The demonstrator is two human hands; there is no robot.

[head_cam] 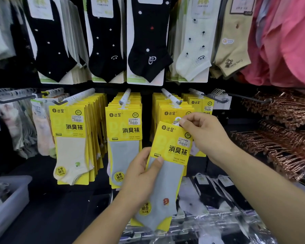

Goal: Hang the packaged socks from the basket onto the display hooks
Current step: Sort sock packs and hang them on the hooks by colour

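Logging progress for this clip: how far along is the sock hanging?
Done: yellow packs already hang on several hooks. In hand: one grey-sock pack, right hand pinching its hanger tab, left hand gripping its middle, not yet on a hook. Left: hooking it, plus whatever the bin at lower left holds, too blurred to tell.

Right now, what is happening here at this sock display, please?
A person is restocking a sock display. The left hand grips the left edge of a yellow pack of grey socks, and the right hand pinches the hanger tab at its top. The pack is held in the air in front of a row of similar yellow packs and is not yet on a display hook. The hooks beside it carry full rows.
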